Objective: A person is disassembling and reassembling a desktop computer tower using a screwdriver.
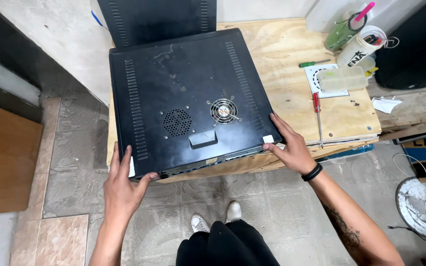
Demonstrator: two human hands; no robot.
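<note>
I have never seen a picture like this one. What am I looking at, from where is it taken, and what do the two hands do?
The camera sits on a person's head and looks down, so you see their own arms and shoes. Both hands grip a black computer case lying flat on a wooden table: the left hand at its near left corner, the right hand at its near right corner. The case shows a small fan and vent holes. To its right lie a red screwdriver, a green screwdriver and a clear plastic box.

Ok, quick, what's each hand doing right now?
Left hand: fingers open, gripping the black computer case at its near left corner.
Right hand: open, gripping its near right corner.
</note>
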